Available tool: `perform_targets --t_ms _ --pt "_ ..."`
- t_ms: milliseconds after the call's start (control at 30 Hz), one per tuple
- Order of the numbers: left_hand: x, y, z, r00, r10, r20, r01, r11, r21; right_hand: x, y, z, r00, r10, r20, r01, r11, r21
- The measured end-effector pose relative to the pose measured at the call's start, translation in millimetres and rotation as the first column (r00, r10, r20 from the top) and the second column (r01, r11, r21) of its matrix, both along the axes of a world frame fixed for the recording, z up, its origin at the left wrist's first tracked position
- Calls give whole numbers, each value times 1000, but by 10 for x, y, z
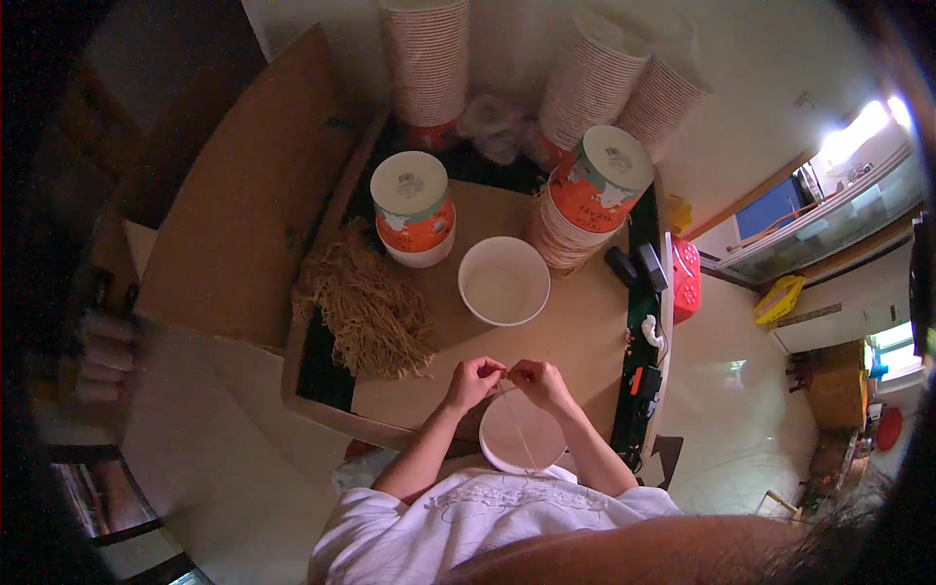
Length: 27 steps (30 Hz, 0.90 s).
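My left hand [475, 381] and my right hand [540, 383] meet close together at the table's near edge, fingertips pinched. A thin pale string [521, 431] runs from between them down toward my lap. Both hands are closed on it; the exact spot between the fingertips is too small to make out. Just below them, a white round tub [495, 441] stands against my body, with the string crossing its mouth. Farther away, another white paper tub [504, 282] stands with its mouth up. To its left lies a tangled bundle of tan string [369, 304].
Upside-down orange-and-white tubs [414, 207] stand at the back left, and a taller stack [597, 195] at the back right. Tall stacks of white tubs [427, 58] rise behind. Small dark devices [651, 265] and a red plastic basket [685, 281] line the right edge.
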<state>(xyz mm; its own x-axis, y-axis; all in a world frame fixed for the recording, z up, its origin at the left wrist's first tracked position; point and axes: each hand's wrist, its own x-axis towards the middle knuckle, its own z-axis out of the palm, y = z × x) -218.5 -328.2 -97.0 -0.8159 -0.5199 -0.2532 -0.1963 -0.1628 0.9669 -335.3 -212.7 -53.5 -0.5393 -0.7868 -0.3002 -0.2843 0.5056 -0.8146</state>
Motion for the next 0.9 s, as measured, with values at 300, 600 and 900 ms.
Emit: perform_targets --t_ms 300,600,900 --pt "-31 23 41 999 14 37 -18 993 115 5 4 -54 999 -48 -14 47 997 -60" --pt "-11 6 -26 1000 18 11 -20 978 208 17 5 -18 997 -54 -48 50 996 -80" --pt "9 4 8 998 69 -9 -63 955 289 34 11 2 994 -45 -102 36 995 -94"
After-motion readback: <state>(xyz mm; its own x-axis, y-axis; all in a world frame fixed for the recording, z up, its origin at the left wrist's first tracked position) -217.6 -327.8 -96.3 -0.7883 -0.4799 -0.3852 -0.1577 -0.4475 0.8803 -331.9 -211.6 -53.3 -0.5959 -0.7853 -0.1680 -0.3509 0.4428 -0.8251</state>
